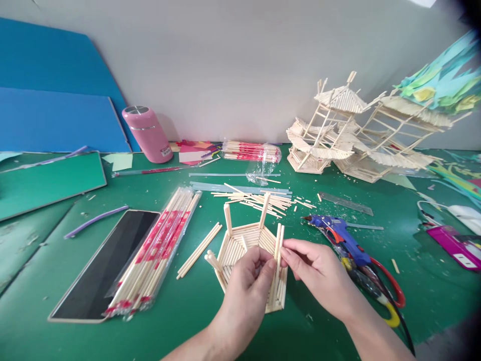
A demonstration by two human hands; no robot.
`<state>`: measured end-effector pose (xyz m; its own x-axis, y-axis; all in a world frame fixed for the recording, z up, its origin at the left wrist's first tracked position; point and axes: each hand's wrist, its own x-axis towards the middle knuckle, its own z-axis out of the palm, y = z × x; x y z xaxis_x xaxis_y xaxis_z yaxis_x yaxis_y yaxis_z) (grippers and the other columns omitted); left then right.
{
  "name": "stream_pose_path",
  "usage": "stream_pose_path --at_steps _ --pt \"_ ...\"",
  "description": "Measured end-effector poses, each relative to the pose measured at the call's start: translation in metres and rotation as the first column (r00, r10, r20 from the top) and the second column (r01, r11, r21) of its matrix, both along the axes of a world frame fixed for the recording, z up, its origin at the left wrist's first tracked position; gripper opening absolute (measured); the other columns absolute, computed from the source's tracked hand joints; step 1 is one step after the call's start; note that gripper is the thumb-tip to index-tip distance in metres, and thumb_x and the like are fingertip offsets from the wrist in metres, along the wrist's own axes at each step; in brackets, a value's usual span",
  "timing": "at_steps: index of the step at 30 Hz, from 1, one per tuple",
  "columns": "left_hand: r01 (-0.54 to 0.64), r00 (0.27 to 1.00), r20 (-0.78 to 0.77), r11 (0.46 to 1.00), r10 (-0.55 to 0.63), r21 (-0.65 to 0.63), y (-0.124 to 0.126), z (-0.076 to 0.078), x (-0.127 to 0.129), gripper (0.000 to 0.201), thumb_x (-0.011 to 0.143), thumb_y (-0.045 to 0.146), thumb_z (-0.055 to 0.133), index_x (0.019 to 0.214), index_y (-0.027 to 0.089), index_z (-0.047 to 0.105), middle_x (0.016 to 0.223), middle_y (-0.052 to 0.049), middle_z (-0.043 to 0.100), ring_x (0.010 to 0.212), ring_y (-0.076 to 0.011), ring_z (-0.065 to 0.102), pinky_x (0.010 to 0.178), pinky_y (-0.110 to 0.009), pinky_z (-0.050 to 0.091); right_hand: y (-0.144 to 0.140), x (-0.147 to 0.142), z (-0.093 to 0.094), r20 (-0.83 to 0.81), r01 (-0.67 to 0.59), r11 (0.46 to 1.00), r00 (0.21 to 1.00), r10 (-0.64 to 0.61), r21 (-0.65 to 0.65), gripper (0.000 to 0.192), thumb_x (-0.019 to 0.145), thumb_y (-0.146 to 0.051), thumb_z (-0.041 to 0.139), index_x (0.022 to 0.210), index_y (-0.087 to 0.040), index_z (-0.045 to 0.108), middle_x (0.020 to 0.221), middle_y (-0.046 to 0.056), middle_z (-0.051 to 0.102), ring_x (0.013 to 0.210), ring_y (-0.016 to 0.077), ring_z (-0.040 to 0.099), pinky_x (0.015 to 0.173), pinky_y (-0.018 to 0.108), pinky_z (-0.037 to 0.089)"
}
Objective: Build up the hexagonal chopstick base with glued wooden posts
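Both hands work over a six-sided base (237, 232) made of wooden sticks, with short bundled posts standing at some of its corners. My left hand (250, 286) is closed on a wooden stick (277, 245) held upright at the base's right side. A second wooden stick (281, 238) stands close beside it, pinched between the thumb and fingers of my right hand (315, 265). Left of the base lie a few loose sticks (199, 249). Part of the base is hidden behind my left hand.
A blue glue gun (343, 235) and pliers (391, 286) lie right. Cut sticks (263, 198) and clear glue sticks (240, 188) lie behind the base. Left are packed chopsticks (158, 250) on a dark phone-like slab (101, 271). Stick pavilions (319, 130) and a pink flask (147, 134) stand behind.
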<state>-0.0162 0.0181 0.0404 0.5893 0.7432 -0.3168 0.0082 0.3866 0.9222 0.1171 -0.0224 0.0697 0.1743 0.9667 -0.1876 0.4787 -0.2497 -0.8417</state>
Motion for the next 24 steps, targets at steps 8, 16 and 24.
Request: stream_pose_path --at_steps 8,16,24 --pt "-0.002 1.0 -0.009 1.0 0.002 0.023 -0.0004 -0.0019 0.0003 0.02 0.082 0.031 0.047 0.069 0.015 0.046 0.061 0.004 0.041 0.055 -0.0074 0.034 0.05 -0.02 0.028 -0.0006 0.0003 -0.0042 -0.1 0.049 0.999 0.994 -0.047 0.018 0.021 0.082 -0.036 0.048 0.086 -0.019 0.06 0.067 -0.002 0.054 0.057 0.0087 0.045 0.049 0.017 0.036" --pt "0.009 1.0 0.005 0.999 -0.009 0.032 -0.0013 -0.0051 -0.0002 0.021 0.083 0.032 0.046 0.071 0.015 0.047 0.061 0.004 0.041 0.055 -0.0074 0.034 0.051 -0.02 0.028 0.002 0.0008 -0.0096 -0.121 0.107 0.991 0.988 -0.097 0.077 0.023 0.083 -0.036 0.047 0.072 -0.017 0.055 0.059 -0.004 0.048 0.051 0.0076 0.039 0.044 0.017 0.031" --pt "0.016 1.0 -0.009 0.999 -0.015 0.044 -0.0019 -0.0044 -0.0013 0.022 0.083 0.033 0.046 0.07 0.016 0.046 0.061 0.004 0.04 0.055 -0.0079 0.034 0.05 -0.02 0.028 0.0036 -0.0033 -0.0033 -0.151 0.152 0.986 0.978 -0.141 0.068 0.022 0.081 -0.035 0.049 0.073 -0.016 0.055 0.059 -0.003 0.048 0.052 0.0088 0.039 0.046 0.019 0.032"
